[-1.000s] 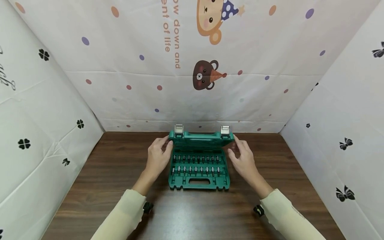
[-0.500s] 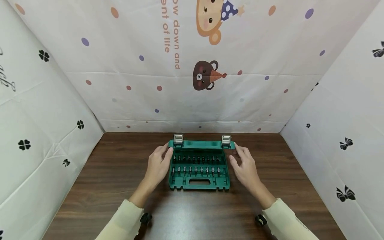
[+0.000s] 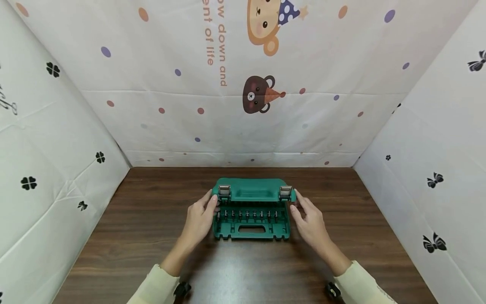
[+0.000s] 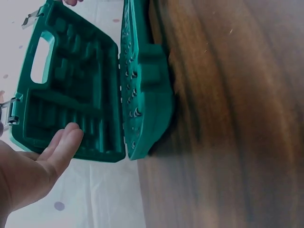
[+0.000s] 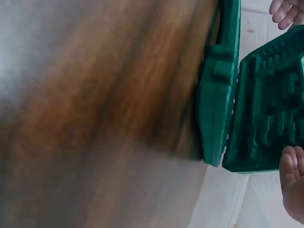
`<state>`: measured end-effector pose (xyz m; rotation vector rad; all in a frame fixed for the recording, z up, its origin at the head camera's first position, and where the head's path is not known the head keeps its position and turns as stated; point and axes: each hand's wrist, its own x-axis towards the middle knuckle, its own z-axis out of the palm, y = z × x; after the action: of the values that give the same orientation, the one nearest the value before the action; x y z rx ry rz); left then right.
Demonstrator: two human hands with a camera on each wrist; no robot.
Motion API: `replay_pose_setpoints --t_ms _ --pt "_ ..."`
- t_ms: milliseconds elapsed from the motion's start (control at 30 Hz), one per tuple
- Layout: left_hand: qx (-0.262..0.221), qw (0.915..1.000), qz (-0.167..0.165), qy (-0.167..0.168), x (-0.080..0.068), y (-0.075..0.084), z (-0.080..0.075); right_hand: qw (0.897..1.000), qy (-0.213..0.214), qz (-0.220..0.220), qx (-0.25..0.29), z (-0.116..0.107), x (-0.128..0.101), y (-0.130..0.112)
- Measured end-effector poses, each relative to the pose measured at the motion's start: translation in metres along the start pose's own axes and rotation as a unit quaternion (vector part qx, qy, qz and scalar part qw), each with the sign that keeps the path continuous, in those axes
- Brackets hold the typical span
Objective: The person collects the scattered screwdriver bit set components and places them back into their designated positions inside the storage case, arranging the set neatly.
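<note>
A green plastic tool case stands on the table, its lid [image 3: 250, 190] tilted partway over the base [image 3: 225, 230]. A row of small metal bits [image 3: 254, 215] shows in the base; the lid hides what lies further back. At the lid's left corner my left hand [image 3: 199, 217] grips the edge, thumb on the outside; in the left wrist view its fingers [image 4: 64, 145] lie against the inner face. My right hand [image 3: 312, 221] holds the lid's right corner, and its fingertips [image 5: 288, 164] touch the lid edge in the right wrist view.
Two metal latches, one left [image 3: 224, 192] and one right [image 3: 285, 193], sit on the lid's front edge. The brown wooden table [image 3: 133, 236] extends around the case. A patterned white cloth [image 3: 171, 131] hangs behind it, with more cloth at both sides.
The lid has swung forward and down over the base, covering the back row of bits. Both hands have moved with it, toward me and lower.
</note>
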<state>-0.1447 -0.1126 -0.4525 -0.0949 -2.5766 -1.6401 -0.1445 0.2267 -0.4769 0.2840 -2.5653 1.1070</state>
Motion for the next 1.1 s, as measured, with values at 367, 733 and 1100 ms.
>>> replay_pose_setpoints --t_ms 367,733,1100 --pt "-0.067 0.9975 -0.021 -0.005 -0.013 -0.012 0.003 0.998 0.003 -0.030 0.056 0.005 -0.016 0.008" --pt "-0.108 0.9931 -0.046 0.001 -0.022 -0.020 0.009 0.996 0.043 -0.060 0.055 0.013 -0.030 0.019" --pt "-0.146 0.9835 -0.104 -0.028 -0.026 -0.023 0.009 0.991 -0.030 0.052 0.120 0.008 -0.031 0.014"
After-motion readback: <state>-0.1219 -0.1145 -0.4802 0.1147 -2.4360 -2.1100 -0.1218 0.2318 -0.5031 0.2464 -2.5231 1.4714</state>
